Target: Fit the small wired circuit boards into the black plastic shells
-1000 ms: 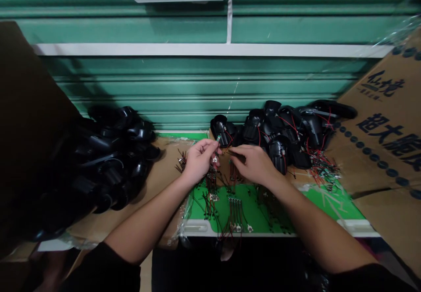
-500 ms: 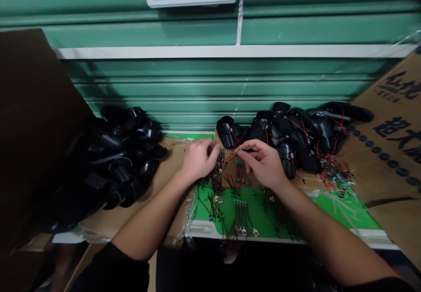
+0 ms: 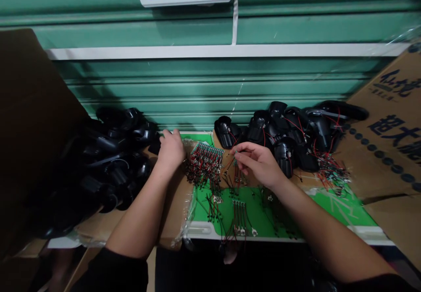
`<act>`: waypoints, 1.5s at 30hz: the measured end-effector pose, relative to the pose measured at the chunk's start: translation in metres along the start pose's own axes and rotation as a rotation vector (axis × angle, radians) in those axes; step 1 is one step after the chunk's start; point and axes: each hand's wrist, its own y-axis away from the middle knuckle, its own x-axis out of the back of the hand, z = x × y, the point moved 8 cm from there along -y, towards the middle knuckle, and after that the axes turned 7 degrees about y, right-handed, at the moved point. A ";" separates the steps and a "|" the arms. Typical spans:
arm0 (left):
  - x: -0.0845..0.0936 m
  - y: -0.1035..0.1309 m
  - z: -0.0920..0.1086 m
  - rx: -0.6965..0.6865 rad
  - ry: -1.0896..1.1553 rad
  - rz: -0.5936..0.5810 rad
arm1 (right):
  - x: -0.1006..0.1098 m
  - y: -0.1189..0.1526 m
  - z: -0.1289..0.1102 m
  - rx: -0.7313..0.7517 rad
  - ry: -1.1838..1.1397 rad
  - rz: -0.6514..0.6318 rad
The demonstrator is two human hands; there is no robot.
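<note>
Work appears partway: right-side black plastic shells (image 3: 284, 154) carry red wires (image 3: 302, 129); left-side black shells (image 3: 113, 143) show none. Right hand (image 3: 259, 162) pinches small green-tipped wire (image 3: 236, 152) between these groups; left hand (image 3: 171, 149), beside left-side shells, grip unclear.

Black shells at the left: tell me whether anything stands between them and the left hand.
Nothing visible stands between the left hand and the nearest black shell: the hand is right at its edge, though contact is unclear. The wired boards lie on the hand's other side.
</note>
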 end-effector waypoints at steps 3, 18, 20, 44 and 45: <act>0.023 0.008 0.019 -0.151 0.147 0.165 | -0.004 0.000 0.001 -0.022 -0.103 -0.061; 0.059 0.070 0.069 -0.839 1.060 0.513 | -0.051 0.023 -0.013 -0.075 -0.469 -0.541; 0.049 0.067 0.067 -0.735 1.023 0.560 | -0.049 0.022 -0.016 0.003 -0.428 -0.453; -0.058 0.058 0.082 0.300 1.687 -0.390 | -0.001 0.002 -0.014 0.085 -0.205 -0.039; -0.060 0.063 0.086 0.271 1.670 -0.425 | 0.000 0.001 -0.013 0.084 -0.218 -0.025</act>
